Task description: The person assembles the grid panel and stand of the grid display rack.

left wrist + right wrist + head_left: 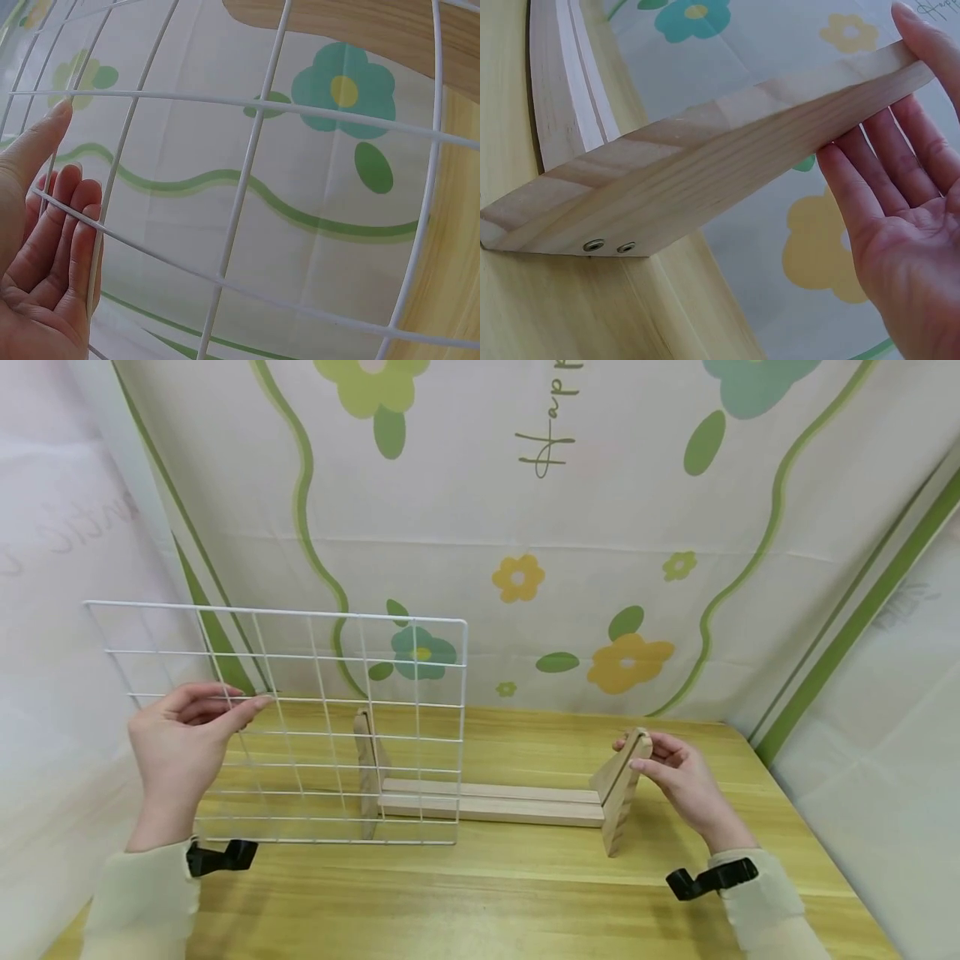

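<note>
My left hand (183,739) holds a white wire grid panel (462,693) upright by its left part, with the thumb on the near side and fingertips passing behind the wires in the left wrist view. On the table stands a pale wooden stand (525,814), two slanted side pieces joined by a grooved crossbar. The panel hangs in front of the left side piece (366,760), seen through the mesh. My right hand (686,781) grips the top of the right side piece (624,793) between thumb and fingers. Two metal screw heads (594,245) show low on its outer face.
The stand rests on a yellow wood-grain table (480,902). Behind it rises a white cloth backdrop (450,577) printed with flowers and green lines, and similar cloth walls close in the left and right sides.
</note>
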Tool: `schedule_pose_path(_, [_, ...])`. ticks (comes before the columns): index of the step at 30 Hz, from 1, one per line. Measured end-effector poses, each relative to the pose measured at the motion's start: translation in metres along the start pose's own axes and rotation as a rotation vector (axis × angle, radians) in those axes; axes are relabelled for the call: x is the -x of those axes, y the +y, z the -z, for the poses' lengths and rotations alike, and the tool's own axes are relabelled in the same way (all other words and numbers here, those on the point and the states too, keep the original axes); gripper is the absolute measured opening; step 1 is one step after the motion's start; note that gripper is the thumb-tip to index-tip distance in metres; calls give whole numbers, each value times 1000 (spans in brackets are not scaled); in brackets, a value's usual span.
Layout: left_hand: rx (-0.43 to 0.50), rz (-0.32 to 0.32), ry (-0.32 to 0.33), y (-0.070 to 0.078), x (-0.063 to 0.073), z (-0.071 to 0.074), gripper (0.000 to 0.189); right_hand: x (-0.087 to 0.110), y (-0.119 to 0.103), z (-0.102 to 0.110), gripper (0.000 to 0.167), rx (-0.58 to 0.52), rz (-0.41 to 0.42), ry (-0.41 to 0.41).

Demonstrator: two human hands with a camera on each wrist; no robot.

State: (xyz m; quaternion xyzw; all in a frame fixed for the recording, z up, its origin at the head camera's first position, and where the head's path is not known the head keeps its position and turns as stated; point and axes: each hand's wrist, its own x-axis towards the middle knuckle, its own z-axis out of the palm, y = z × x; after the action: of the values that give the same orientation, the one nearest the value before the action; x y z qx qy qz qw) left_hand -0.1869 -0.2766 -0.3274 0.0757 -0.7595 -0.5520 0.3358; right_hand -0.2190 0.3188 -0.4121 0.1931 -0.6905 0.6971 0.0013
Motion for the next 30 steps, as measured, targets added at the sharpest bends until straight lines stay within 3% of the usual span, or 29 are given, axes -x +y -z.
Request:
schedule_pose_path(11, [8, -15, -9, 4, 3, -8, 33, 0, 1, 1, 34, -11, 9, -2])
schedule_pose_path(20, [6, -81, -51, 10, 11, -23, 32, 0, 2, 1, 34, -14, 18, -4])
schedule_pose_path(30, [0, -70, -148, 21, 20, -41, 32, -1, 1, 1, 34, -10, 21, -5])
